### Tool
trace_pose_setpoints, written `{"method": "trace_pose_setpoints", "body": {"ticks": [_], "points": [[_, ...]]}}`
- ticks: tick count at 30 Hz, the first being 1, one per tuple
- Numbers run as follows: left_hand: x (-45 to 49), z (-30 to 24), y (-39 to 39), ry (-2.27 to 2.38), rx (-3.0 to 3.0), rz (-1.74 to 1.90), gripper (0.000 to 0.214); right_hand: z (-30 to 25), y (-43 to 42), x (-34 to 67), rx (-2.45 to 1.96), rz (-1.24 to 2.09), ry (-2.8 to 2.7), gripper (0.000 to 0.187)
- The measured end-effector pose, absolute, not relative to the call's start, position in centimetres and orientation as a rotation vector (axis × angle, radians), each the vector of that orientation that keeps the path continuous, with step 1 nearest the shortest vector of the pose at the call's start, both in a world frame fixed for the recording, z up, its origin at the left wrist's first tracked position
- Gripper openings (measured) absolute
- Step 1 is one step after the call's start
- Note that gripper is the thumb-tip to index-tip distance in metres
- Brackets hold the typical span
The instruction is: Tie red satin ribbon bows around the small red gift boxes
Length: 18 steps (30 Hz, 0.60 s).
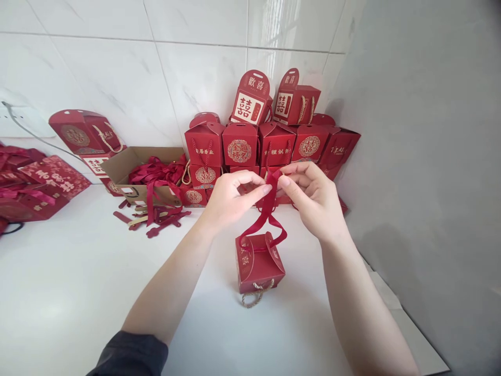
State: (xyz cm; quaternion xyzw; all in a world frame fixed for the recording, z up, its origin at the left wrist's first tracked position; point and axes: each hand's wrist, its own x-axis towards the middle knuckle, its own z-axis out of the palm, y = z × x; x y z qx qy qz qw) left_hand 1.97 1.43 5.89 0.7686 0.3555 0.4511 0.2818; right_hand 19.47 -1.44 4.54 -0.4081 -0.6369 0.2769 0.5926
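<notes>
- The left hand is raised above the white table, with thumb and forefinger pinched together on the top of a dark red ribbon.
- The right hand sits just beside it. Its thumb and forefinger are closed on the same ribbon end, and its fingertips almost meet those of the left hand.
- The ribbon runs down from both hands and loops through the top flaps of a small red gift box.
- This gift box stands upright on the table, directly below the hands and between the forearms. A twisted rope handle hangs off its near face onto the table.
- Behind the hands, a stack of red boxes with gold printing is piled in the corner against the tiled wall.
- To the left of the stack, an open cardboard box holds a tangle of spare ribbons, and more strips lie on the table in front of it.
- At the far left edge lie flattened red boxes.
- A dark sleeve covers the left arm near the elbow.
</notes>
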Motion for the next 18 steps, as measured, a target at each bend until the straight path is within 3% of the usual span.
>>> {"method": "trace_pose_setpoints", "body": {"ticks": [11, 18], "points": [[1.8, 6.0, 0.6, 0.654, 2.028, 1.336, 0.017, 5.3, -3.1, 19.4, -0.971, 0.535, -1.709, 0.017], [0.8, 6.5, -0.9, 0.737, 2.194, 1.449, 0.015, 5.7, -4.5, 18.2, -0.953, 0.511, -1.759, 0.020]]}}
